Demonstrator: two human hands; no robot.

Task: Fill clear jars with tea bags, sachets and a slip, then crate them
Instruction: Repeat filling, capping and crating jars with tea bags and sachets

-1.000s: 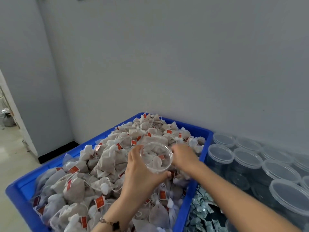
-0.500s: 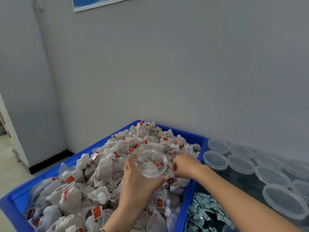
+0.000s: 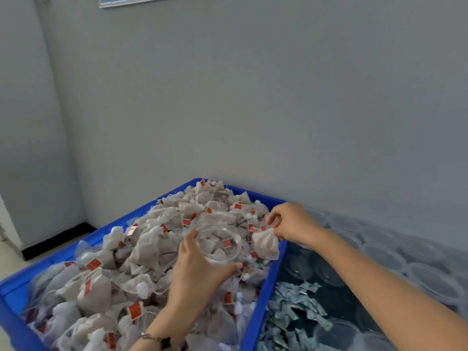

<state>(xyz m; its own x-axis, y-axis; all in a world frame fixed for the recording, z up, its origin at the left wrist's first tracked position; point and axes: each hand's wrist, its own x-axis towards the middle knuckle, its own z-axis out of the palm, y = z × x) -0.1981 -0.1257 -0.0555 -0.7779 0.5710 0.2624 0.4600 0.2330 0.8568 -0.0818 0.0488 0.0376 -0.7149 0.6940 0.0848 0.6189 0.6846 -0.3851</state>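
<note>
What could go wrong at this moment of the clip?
1. The right hand pinches only the top of the white mesh tea bag, which hangs over the blue plastic crate's rim; it might drop outside.
2. The left hand tilts the small clear plastic jar, so bags inside could spill.

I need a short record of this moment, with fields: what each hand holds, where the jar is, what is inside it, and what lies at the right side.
left hand: left hand grips a clear jar, open mouth facing up
right hand: right hand pinches one tea bag by its top
jar place: over the heap in the blue crate
jar contents: a few tea bags, one red tag visible
tea bag place: hanging just right of the jar, not yet inside
right side: grey sachets and empty clear jars with lids
</note>
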